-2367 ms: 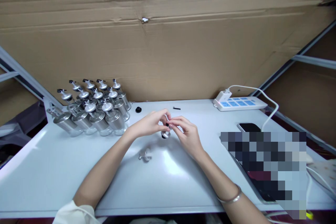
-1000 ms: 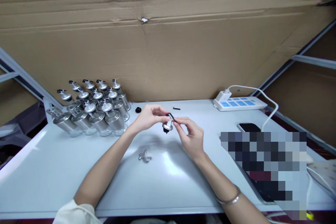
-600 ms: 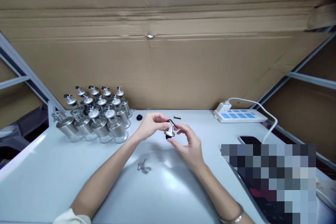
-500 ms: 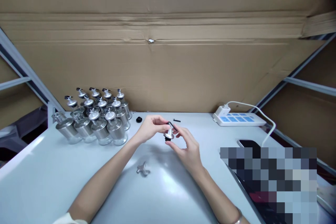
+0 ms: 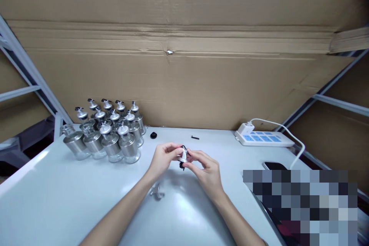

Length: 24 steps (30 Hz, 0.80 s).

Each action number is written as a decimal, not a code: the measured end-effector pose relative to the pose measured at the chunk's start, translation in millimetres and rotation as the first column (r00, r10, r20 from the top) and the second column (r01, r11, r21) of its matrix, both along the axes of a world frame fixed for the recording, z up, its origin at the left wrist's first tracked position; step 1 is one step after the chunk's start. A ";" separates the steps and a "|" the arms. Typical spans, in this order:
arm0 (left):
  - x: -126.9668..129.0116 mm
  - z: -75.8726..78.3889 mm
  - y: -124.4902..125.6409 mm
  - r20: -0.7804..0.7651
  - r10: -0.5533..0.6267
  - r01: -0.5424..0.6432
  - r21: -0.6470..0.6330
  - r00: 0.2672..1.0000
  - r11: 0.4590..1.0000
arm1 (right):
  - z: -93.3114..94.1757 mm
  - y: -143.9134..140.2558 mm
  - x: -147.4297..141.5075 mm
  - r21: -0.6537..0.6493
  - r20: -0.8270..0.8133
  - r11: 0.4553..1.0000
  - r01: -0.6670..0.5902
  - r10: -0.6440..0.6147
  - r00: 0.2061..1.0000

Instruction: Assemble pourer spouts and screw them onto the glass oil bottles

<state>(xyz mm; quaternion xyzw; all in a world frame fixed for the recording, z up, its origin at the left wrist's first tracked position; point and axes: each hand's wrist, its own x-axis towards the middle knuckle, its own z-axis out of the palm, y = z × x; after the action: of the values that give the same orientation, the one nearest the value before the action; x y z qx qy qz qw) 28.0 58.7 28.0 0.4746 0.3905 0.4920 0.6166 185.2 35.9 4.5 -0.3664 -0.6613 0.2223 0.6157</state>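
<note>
The left hand (image 5: 163,160) and the right hand (image 5: 207,171) both pinch one small spout (image 5: 183,157), silver and black, over the table (image 5: 57,196). Left of the hands, glass bottles (image 5: 129,148) stand well apart, with table room between. Past the hands, a black cap (image 5: 153,135) and a thin black stick (image 5: 195,137) lie near the back edge. A silver piece (image 5: 157,192) lies near the left wrist.

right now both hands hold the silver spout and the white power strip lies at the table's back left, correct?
The side is wrong: the head view shows the white power strip at the back right of the table. The left hand and right hand do hold the silver spout.
</note>
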 end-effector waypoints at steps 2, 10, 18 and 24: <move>-2.3 -9.1 -7.3 -0.015 0.032 -0.032 0.014 0.999 0.999 | -3.6 2.8 0.2 -0.019 -0.012 1.000 -0.004 0.004 1.000; -12.5 -29.1 -15.6 0.003 -0.014 0.014 0.005 1.000 1.000 | -10.0 7.4 0.3 -0.163 -0.007 0.985 -0.057 0.057 0.998; -14.7 -30.8 -21.9 -0.097 -0.008 0.027 0.200 0.995 0.979 | -9.0 4.0 -1.9 -0.272 -0.016 0.960 -0.072 0.070 0.997; -18.0 -36.2 -18.6 -0.219 0.018 0.030 0.215 0.976 0.976 | -7.9 2.3 -5.5 -0.399 -0.025 0.911 -0.102 0.101 0.995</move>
<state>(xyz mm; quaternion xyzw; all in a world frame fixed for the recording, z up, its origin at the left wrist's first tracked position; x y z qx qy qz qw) 10.0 40.1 -8.2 0.5915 0.3989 0.4743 0.5158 179.7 38.2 -3.4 -0.4491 -0.6187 0.3851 0.5169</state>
